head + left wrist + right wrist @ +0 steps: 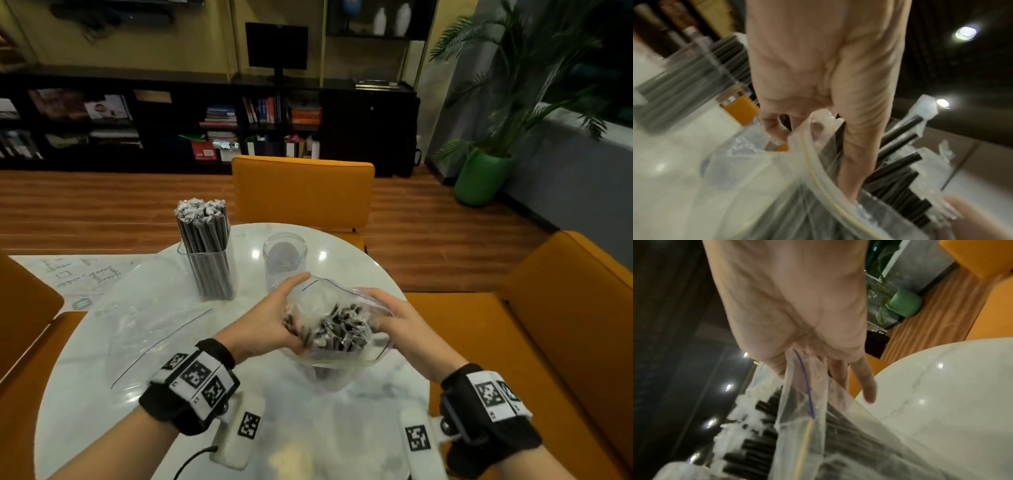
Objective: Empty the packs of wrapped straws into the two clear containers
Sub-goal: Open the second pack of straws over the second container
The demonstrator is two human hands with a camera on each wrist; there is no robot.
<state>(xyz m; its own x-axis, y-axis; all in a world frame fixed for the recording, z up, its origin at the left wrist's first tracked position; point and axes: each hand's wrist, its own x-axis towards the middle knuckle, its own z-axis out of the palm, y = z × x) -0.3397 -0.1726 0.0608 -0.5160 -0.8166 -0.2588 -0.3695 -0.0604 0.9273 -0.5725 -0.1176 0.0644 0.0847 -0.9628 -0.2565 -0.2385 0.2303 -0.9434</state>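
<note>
One clear container (205,267) on the counter (102,394) stands packed with straws, the other (284,260) looks nearly empty, while left hand (270,325) and right hand (400,329) fingers grip the open, still-full pack (335,329) just before it.

A round white marble table (359,428) stands on a wood floor (102,205) among orange chairs (303,188), with dark bookshelves (205,120) and a monitor (276,46) along the yellow wall (191,37) and a palm in a green pot (481,176) at right.
</note>
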